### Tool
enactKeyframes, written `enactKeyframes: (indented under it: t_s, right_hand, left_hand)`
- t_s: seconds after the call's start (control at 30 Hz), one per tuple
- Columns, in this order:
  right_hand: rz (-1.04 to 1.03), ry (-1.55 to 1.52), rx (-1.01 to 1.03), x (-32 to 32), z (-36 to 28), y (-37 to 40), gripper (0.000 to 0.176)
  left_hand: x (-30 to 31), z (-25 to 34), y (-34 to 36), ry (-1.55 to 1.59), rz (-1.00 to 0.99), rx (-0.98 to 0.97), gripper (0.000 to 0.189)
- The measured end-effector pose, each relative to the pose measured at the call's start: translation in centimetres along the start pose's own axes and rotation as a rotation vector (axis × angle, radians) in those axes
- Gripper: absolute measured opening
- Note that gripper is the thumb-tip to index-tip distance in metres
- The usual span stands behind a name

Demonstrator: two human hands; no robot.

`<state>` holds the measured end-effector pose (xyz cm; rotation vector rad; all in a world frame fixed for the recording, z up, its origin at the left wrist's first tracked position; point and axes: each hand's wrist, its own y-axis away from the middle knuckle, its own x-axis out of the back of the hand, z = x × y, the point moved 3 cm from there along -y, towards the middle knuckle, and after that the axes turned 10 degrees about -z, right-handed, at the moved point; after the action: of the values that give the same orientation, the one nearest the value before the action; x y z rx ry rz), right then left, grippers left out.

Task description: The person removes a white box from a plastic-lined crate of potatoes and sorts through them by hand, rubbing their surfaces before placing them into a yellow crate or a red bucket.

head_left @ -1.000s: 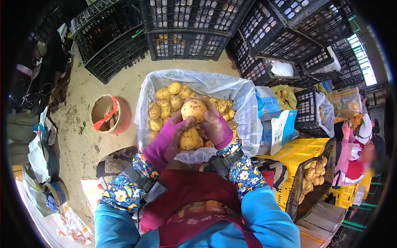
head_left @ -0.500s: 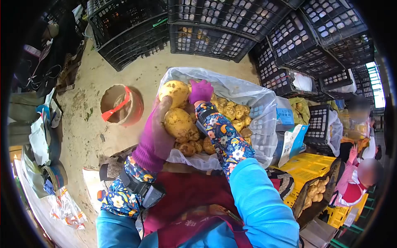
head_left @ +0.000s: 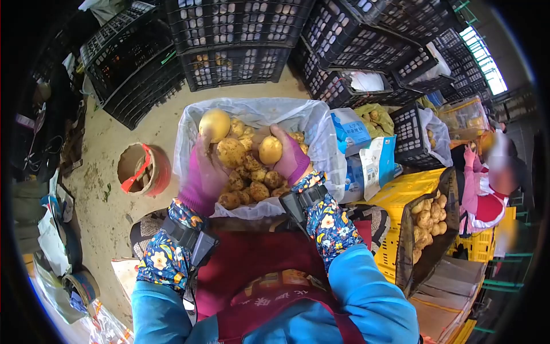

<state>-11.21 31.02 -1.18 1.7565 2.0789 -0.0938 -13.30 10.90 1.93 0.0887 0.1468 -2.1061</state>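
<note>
Yellow potato (head_left: 270, 150), newly in right hand (head_left: 294, 163)

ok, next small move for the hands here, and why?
Probably lift both hands clear of the lined crate. The left hand grips two potatoes and the right hand grips one potato, all held just above the pile. Both hands look full, so another pick seems unlikely.
</note>
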Motion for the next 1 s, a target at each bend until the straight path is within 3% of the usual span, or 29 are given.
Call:
enactKeyframes:
  t_s: [0.03,0.1,0.2,0.3,0.33,0.37,0.43,0.53,0.6,0.67,0.7,0.73,0.8,0.87,0.9,0.93,1.0]
  right_hand:
    - [-0.008,-0.300,-0.153,-0.1,0.1,0.4,0.050]
    - [-0.037,0.132,0.086,-0.2,0.7,0.4,0.062]
    - [-0.166,0.388,0.083,-1.0,1.4,2.2,0.062]
    - [-0.146,0.124,0.084,-0.2,0.9,3.2,0.054]
    - [-0.219,-0.295,-0.074,0.1,1.2,3.9,0.052]
    - [-0.194,-0.595,-0.099,0.0,1.1,4.3,0.058]
    - [-0.378,-0.945,-0.042,-0.6,0.0,5.2,0.065]
    - [-0.419,-1.032,0.003,-1.6,-1.1,5.2,0.068]
    - [-0.383,-0.933,0.044,-1.2,0.3,4.6,0.067]
    - [-0.240,-0.838,0.144,-2.1,0.4,4.8,0.060]
    - [-0.263,-0.949,0.141,-2.5,0.3,5.2,0.056]
    - [-0.189,-0.557,0.317,-2.3,0.3,5.9,0.055]
    - [-0.139,-0.327,0.385,-1.7,0.5,7.4,0.052]
    - [-0.220,-0.781,0.257,-1.1,-2.0,10.7,0.054]
    - [-0.230,-1.004,0.185,-0.8,-3.3,12.4,0.055]
    - [-0.255,-0.861,0.315,0.5,-4.3,15.2,0.060]
    - [-0.276,-0.688,0.530,2.7,-6.8,21.4,0.075]
  left_hand:
    - [-0.6,0.1,0.0,0.013,-0.013,0.006,0.040]
    - [-1.4,0.0,-0.1,0.000,-0.032,0.003,0.041]
    - [-2.5,0.0,-0.1,-0.019,-0.061,0.005,0.042]
    - [-2.8,0.7,0.3,0.089,-0.058,0.037,0.044]
    - [-2.8,0.9,0.3,0.122,-0.047,0.040,0.045]
    - [-2.8,1.1,0.3,0.143,-0.038,0.041,0.045]
    - [-2.7,0.9,0.1,0.168,-0.028,0.040,0.047]
    - [-3.0,0.4,-0.5,0.126,-0.056,0.031,0.049]
    - [-3.8,0.9,-0.3,-0.023,-0.127,0.041,0.051]
    - [-3.8,-1.0,-0.5,-0.401,-0.210,-0.103,0.054]
    - [-4.3,-1.1,-0.9,-0.580,-0.262,-0.190,0.055]
    - [-4.4,-1.7,-1.0,-0.346,-0.294,0.009,0.061]
    - [-5.6,0.6,-0.4,-0.006,-0.270,-0.042,0.060]
    - [-5.2,1.3,-0.6,0.078,-0.331,0.098,0.059]
    - [-4.5,0.4,-1.1,-0.105,-0.258,0.006,0.057]
    - [-5.0,1.0,-1.0,0.091,-0.241,0.133,0.058]
    - [-3.5,-1.7,-1.7,0.098,-0.271,0.145,0.058]
